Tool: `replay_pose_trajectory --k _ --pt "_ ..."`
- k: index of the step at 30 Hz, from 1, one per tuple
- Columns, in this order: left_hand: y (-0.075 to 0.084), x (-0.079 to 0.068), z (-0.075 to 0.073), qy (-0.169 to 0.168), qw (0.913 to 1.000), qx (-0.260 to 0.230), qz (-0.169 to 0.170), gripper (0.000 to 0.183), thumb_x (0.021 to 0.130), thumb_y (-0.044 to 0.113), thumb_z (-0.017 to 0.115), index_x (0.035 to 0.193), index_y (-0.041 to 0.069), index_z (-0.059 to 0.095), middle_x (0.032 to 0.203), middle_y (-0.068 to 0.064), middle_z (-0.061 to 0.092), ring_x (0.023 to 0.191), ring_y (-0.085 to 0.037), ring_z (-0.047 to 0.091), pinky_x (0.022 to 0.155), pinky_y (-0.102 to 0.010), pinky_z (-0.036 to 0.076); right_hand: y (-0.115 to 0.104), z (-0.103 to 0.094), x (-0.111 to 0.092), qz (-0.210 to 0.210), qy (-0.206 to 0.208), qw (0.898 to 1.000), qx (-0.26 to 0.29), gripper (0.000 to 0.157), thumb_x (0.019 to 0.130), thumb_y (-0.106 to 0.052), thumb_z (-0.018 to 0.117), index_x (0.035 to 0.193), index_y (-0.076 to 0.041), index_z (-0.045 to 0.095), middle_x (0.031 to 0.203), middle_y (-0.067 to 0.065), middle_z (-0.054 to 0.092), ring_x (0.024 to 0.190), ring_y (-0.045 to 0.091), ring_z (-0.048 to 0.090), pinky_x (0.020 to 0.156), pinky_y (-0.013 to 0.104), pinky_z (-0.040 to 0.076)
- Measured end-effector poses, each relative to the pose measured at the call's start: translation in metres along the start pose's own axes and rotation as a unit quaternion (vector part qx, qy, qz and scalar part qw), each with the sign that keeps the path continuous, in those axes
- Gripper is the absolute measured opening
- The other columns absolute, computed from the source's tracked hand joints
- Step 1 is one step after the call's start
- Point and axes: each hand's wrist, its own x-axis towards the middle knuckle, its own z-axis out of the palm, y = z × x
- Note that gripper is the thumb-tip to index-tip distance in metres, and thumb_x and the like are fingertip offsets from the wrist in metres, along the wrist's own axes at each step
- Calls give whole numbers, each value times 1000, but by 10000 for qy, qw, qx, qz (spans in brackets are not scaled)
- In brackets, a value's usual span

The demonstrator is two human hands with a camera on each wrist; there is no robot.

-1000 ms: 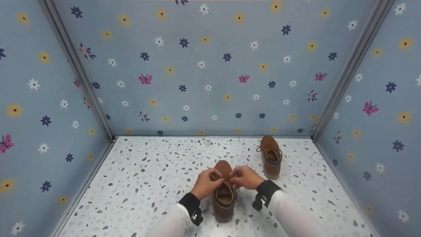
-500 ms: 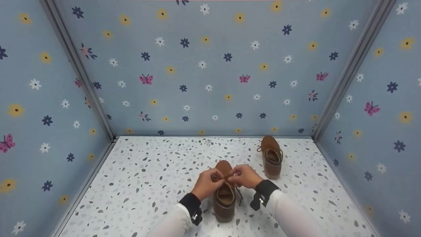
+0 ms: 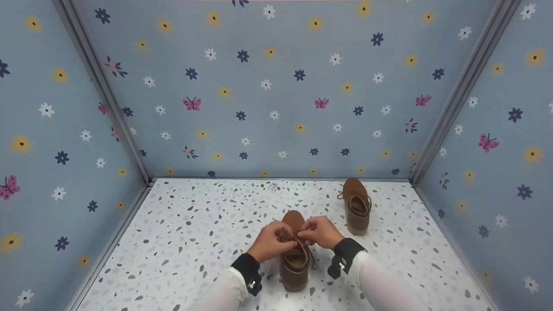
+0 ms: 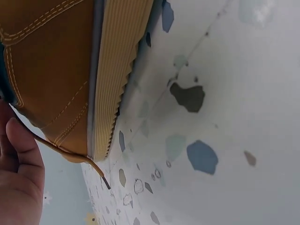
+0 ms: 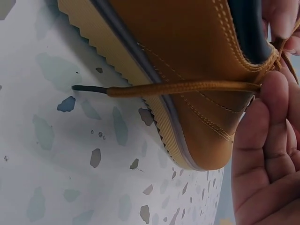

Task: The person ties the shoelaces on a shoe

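A brown lace-up shoe (image 3: 295,274) stands upright on the speckled surface, its toe pointing away from me. Over its lacing, my left hand (image 3: 271,242) and my right hand (image 3: 322,232) meet from either side. In the right wrist view, the thumb and finger of the right hand (image 5: 267,154) pinch the brown shoelace (image 5: 183,87), whose dark-tipped end hangs along the shoe's side. The left wrist view has the left hand (image 4: 21,168) pinching the lace at the frame's edge, with a loose end (image 4: 93,165) dangling beyond. Fingers partly hide the knot area.
A second brown shoe (image 3: 357,207), its laces out to the sides, stands farther back on the right. Blue flowered panels (image 3: 276,99) rise behind and at both sides, joined by grey corner strips (image 3: 103,90). The speckled white surface (image 3: 194,242) spreads around the shoes.
The left hand has shifted slightly, its thumb now lower over the shoe opening. A lace end has come into view on the shoe's right side. Both shoes have stayed in place.
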Motion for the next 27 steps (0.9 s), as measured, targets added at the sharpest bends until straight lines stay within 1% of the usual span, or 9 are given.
replay_pose_trajectory --k 2,4,7,9,11,13,19,23,27 --pt "0 -1 -3 -55 9991 -407 -97 16 90 26 79 95 11 73 101 -8 73 93 -15 64 85 -33 55 1 0 0 -4 10 10000 0 13 91 -15 81 91 -5 73 74 -2 73 61 6 66 61 23 57" --pt "0 0 -6 6 9962 -823 -297 22 98 27 70 98 6 71 103 -14 72 91 -17 65 82 -34 57 1 0 0 -16 18 10000 37 14 91 -15 81 90 -4 73 74 -2 74 62 6 67 61 23 57" --pt "0 4 -10 204 9916 -1107 -639 30 107 28 56 104 0 67 107 -22 70 90 -23 66 77 -33 56 1 0 -1 -32 39 9999 102 14 90 -13 81 90 -2 72 74 0 74 62 6 67 62 24 58" --pt "-1 8 -12 299 9917 -974 -783 31 109 28 54 108 -1 65 109 -25 69 90 -26 65 75 -30 54 1 1 -1 -43 41 9999 131 15 90 -13 81 89 -2 71 74 1 74 62 7 67 63 25 59" --pt "-2 11 -13 266 9929 -760 -879 29 109 27 55 112 -1 64 108 -26 68 90 -30 65 72 -28 52 1 1 -2 -26 29 9999 109 14 91 -14 81 89 -3 71 74 0 74 62 7 67 63 25 59" --pt "-2 14 -13 167 9945 -513 -901 26 108 24 58 114 0 65 108 -22 69 90 -28 66 72 -27 52 1 1 -2 -1 7 10000 91 14 91 -14 80 89 -4 71 74 -2 73 63 7 68 64 25 59" --pt "-2 20 -7 -208 9969 85 -749 19 104 23 65 112 7 72 107 -7 74 97 -15 66 85 -32 55 2 1 -2 30 -12 9999 135 13 92 -14 80 90 -5 71 74 -3 72 63 7 68 63 24 59" --pt "-2 22 -3 -382 9960 -35 -811 18 102 23 67 110 9 75 104 -6 75 90 -11 64 81 -30 54 2 1 -1 68 6 9998 176 14 92 -13 80 90 -4 70 74 -3 72 64 7 68 63 24 59" --pt "-1 22 1 -367 9952 -259 -874 17 102 21 68 107 7 76 101 -7 75 82 -8 63 74 -27 54 3 2 -1 101 52 9998 182 14 92 -15 80 91 -4 71 75 -3 72 65 7 69 64 25 60"
